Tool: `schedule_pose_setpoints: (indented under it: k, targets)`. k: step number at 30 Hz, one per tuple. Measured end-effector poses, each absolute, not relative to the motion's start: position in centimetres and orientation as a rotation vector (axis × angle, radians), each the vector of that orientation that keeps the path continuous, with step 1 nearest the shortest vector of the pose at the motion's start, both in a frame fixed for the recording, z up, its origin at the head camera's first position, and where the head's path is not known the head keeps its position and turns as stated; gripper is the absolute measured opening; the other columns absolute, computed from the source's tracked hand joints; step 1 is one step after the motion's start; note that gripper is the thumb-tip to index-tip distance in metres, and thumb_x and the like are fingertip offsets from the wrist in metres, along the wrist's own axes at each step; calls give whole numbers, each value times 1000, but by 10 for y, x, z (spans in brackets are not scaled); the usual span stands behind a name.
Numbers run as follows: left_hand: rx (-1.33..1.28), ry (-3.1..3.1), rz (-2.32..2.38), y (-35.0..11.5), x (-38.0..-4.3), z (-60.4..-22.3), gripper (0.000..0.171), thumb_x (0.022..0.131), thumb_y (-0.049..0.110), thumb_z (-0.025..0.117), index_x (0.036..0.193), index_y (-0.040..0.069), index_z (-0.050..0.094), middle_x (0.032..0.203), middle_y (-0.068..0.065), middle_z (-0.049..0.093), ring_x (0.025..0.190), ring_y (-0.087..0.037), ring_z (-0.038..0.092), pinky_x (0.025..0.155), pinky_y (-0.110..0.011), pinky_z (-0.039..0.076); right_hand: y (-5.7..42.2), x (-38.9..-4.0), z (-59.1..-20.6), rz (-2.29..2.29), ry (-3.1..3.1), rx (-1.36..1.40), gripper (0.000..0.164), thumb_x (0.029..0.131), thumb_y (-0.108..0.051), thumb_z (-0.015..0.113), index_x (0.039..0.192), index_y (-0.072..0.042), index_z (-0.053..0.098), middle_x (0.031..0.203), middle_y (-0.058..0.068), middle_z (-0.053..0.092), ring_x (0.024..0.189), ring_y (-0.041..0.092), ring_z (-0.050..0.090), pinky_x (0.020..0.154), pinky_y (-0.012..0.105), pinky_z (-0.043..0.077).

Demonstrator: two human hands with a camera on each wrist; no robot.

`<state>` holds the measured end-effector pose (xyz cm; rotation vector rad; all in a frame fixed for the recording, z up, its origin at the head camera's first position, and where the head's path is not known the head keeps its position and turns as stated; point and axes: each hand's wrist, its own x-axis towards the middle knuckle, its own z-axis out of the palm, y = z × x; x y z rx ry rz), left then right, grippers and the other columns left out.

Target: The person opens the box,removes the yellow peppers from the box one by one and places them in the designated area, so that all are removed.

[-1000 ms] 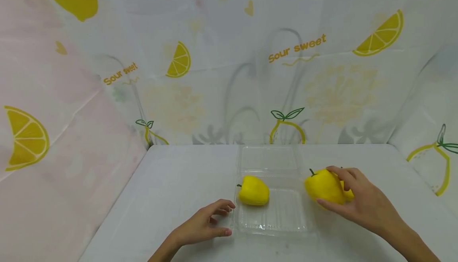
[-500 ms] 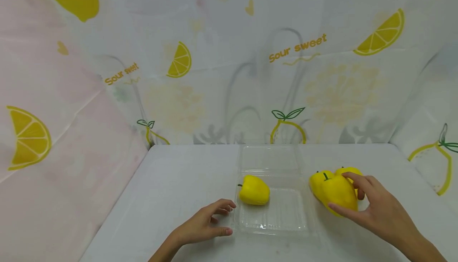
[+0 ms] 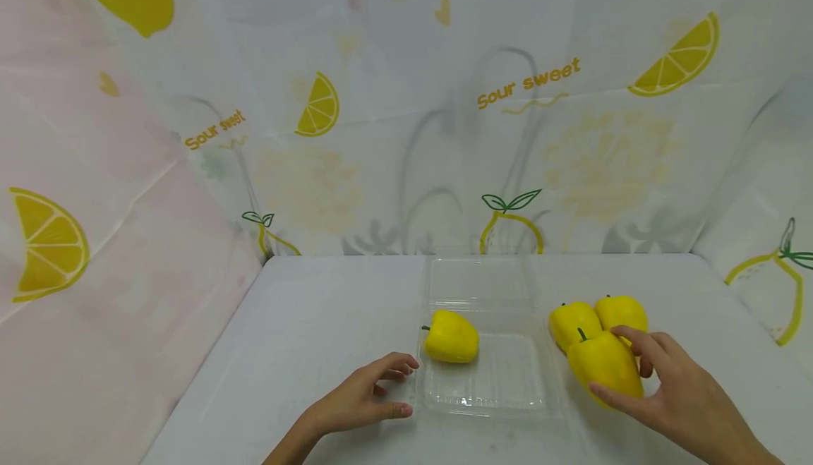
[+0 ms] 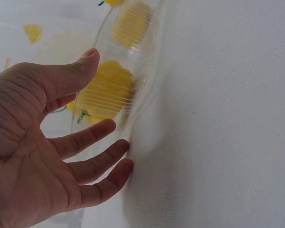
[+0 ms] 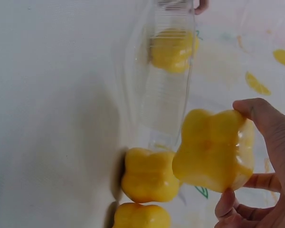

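My right hand (image 3: 682,387) grips a yellow bell pepper (image 3: 606,366) between thumb and fingers, its green stem pointing up and away. In the right wrist view this held pepper (image 5: 211,149) shows its lobed bottom, raised off the table. Just behind it stand two more yellow peppers, one at the left (image 3: 574,324) and one at the right (image 3: 622,313). Another yellow pepper (image 3: 451,338) lies on its side in the clear plastic box (image 3: 502,405). My left hand (image 3: 362,396) has relaxed, spread fingers at the box's left wall and holds nothing.
The box's clear lid (image 3: 479,281) lies folded open toward the back wall. A white table (image 3: 317,310) carries everything. A lemon-printed cloth (image 3: 394,168) hangs behind and along both sides.
My right hand has carried the gripped pepper toward me and slightly right, uncovering the two peppers behind it. The left hand, box and boxed pepper have stayed put.
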<state>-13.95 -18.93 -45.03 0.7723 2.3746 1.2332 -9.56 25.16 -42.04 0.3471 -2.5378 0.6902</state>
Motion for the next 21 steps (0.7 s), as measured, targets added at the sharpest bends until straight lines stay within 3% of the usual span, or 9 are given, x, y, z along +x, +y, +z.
schedule_pose_setpoints:
  k: [10, 15, 21]
  targets:
    - [766, 2354, 1244, -189, -138, -446, 53, 90, 27, 75, 136, 19, 50, 132, -5, 57, 119, -27, 56, 87, -39, 51, 249, -88, -423, 698, -2744, 174, 73, 61, -51, 91, 114, -11, 59, 86, 0, 49, 64, 7, 41, 52, 27, 35]
    - [752, 2353, 1241, -189, -138, -446, 53, 89, 27, 76, 136, 19, 50, 132, -5, 57, 119, -27, 56, 87, -39, 50, 248, -86, -426, 721, -2757, 174, 74, 62, -51, 90, 116, -11, 60, 85, -1, 49, 63, 3, 41, 52, 27, 36]
    - [750, 2361, 1232, -189, -139, -448, 54, 90, 28, 75, 137, 20, 50, 132, -4, 57, 119, -25, 56, 88, -38, 50, 246, -86, -430, 727, -2826, 166, 76, 65, -55, 87, 119, -10, 59, 84, 1, 50, 65, 9, 44, 54, 28, 38]
